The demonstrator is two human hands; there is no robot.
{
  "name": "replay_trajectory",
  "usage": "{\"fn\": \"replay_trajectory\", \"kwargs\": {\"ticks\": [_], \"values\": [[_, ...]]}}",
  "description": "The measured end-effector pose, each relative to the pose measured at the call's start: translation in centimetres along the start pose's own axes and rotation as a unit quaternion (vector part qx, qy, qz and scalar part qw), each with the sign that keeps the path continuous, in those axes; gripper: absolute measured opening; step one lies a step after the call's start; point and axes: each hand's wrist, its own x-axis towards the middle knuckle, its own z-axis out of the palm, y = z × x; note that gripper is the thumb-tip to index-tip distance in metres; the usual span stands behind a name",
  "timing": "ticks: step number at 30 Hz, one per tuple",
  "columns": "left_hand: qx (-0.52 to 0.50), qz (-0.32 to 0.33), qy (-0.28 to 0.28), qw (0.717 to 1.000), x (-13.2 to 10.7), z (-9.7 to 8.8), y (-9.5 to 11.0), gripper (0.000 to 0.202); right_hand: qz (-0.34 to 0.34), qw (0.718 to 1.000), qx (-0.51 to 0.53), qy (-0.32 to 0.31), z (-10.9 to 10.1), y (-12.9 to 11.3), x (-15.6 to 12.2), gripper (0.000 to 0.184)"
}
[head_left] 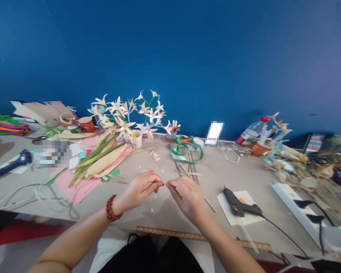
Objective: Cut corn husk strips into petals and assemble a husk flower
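My left hand (143,185), with a red bead bracelet (112,208) at its wrist, is closed in a pinch over the middle of the table. Close beside it, my right hand (185,192) pinches too, fingertips almost meeting the left ones. Between them is a tiny pale yellowish piece (165,183), too small to name; which hand grips it is hard to make out. Thin sticks (193,167) and light strips lie just beyond my right hand. Past the left hand rests a heap of dried corn husks (104,163) on pink paper (82,189).
White husk flowers (123,121) stand in cups at the back. Green ribbon (199,153) lies near them. A black glue gun (240,204) rests on white paper at right, beside a power strip (298,208). A blue glue gun (13,165) lies far left. A bottle (251,132) leans back right.
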Motion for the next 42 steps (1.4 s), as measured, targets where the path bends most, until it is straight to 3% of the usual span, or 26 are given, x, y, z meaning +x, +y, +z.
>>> {"fn": "replay_trajectory", "kwargs": {"ticks": [6,12,16,19,22,24,26,30,31,33,35,36,37,39,42], "values": [[0.104,0.056,0.028,0.993,-0.5,-0.2,-0.4,0.018,0.129,0.976,0.105,-0.143,-1.5,-0.1,0.8,0.018],[0.101,0.071,0.058,0.991,-0.6,-0.1,-0.6,0.011,0.185,0.954,0.179,-0.151,-1.7,-0.3,0.8,0.022],[0.082,0.072,0.078,0.991,-0.6,-0.6,-0.7,0.01,0.238,0.916,0.268,-0.181,-1.4,-0.1,0.4,0.025],[0.008,0.025,0.134,0.991,-0.7,-0.6,-0.9,0.013,0.272,0.885,0.346,-0.15,-0.8,0.2,0.0,0.026],[-0.158,-0.098,0.214,0.959,-0.9,0.4,-1.1,0.014,0.298,0.851,0.423,-0.085,0.4,0.1,-0.6,0.029],[-0.271,-0.155,0.199,0.929,-1.0,1.6,-1.1,0.017,0.312,0.83,0.459,-0.054,1.4,-0.3,-0.9,0.03],[-0.338,-0.164,0.151,0.914,-1.0,2.8,-0.9,0.022,0.324,0.811,0.485,-0.037,2.4,-1.0,-1.2,0.032],[-0.366,-0.151,0.142,0.907,-0.9,4.3,-0.5,0.016,0.324,0.796,0.51,-0.041,3.5,-1.9,-1.5,0.034],[-0.37,-0.159,0.145,0.904,-0.9,4.4,-0.4,0.017,0.311,0.809,0.495,-0.06,3.4,-1.8,-1.5,0.034],[-0.377,-0.181,0.131,0.899,-0.8,4.2,-0.4,0.019,0.271,0.868,0.401,-0.108,2.7,-0.7,-1.7,0.035],[-0.362,-0.194,0.103,0.906,-0.8,3.8,-0.4,0.021,0.237,0.943,0.199,-0.124,1.7,1.1,-1.9,0.03],[-0.346,-0.195,0.091,0.913,-0.7,3.6,-0.5,0.022,0.231,0.964,0.084,-0.103,1.3,2.2,-2.1,0.025],[-0.33,-0.195,0.082,0.92,-0.7,3.4,-0.6,0.024,0.229,0.969,-0.017,-0.09,0.9,3.4,-2.3,0.022],[-0.306,-0.199,0.071,0.928,-0.6,3.4,-0.9,0.026,0.246,0.949,-0.158,-0.119,0.6,5.4,-2.7,0.017],[-0.3,-0.211,0.058,0.929,-0.4,3.7,-1.2,0.027,0.275,0.909,-0.251,-0.189,0.9,7.1,-3.1,0.019]]}}
